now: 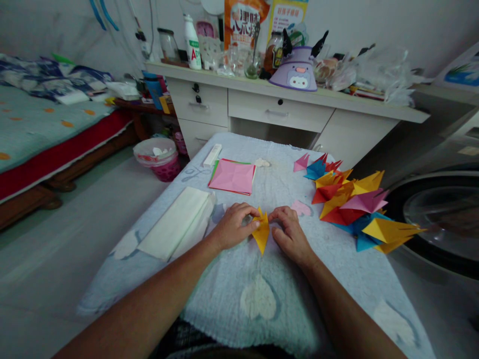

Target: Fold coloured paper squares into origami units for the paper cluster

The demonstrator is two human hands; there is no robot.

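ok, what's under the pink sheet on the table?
Green paper and red paper show at the edges under the pink sheet. The rest is covered; can't tell how many sheets there are.

noted from here: left hand (236, 225) hides part of yellow paper (263, 238); bed (56, 134) and washing machine (437, 209) cut off at sides; jar label (277, 58) illegible.

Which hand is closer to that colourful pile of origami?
Right. The right hand is beside the origami pile, with a gap between; the left hand is farther away, pinching the yellow folded paper.
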